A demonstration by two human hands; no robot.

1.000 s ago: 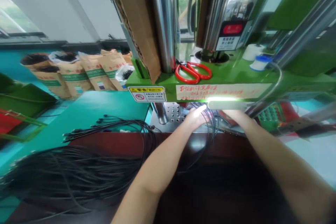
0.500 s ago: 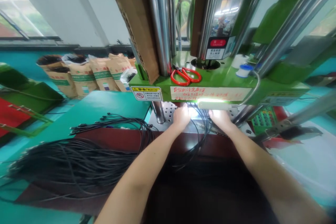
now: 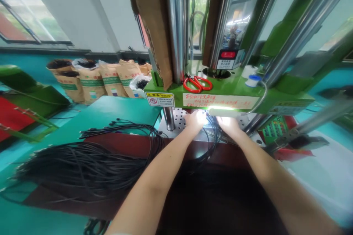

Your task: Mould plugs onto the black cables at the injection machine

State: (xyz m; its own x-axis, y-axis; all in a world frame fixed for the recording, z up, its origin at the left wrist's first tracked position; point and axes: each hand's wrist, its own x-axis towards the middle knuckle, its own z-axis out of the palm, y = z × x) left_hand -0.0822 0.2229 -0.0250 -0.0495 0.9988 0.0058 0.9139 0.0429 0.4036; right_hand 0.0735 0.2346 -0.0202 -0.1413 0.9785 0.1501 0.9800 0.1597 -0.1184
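Under the green press head (image 3: 165, 90), both hands reach in beside a bright lamp (image 3: 223, 111). My left hand (image 3: 195, 120) is at the left of several black cables (image 3: 211, 132), its fingers washed out by the glare. On the right side of the same cables is my right hand (image 3: 229, 124), fingertips hidden under the lamp and press head. The cables run from the lit metal mould area down over the dark red board's edge. Whether either hand grips a cable end cannot be made out.
A large bundle of black cables (image 3: 91, 169) lies on the dark red board (image 3: 110, 141) at left. Red-handled scissors (image 3: 197, 84) and a blue-and-white spool (image 3: 253, 80) rest on the press head. Steel columns (image 3: 168, 118) flank the hands. Paper sacks (image 3: 92, 84) stand behind the green table (image 3: 124, 110).
The view has shifted slightly. My left hand has moved a little to the right, closer to the cables and my right hand. My right hand stays nearly in place.
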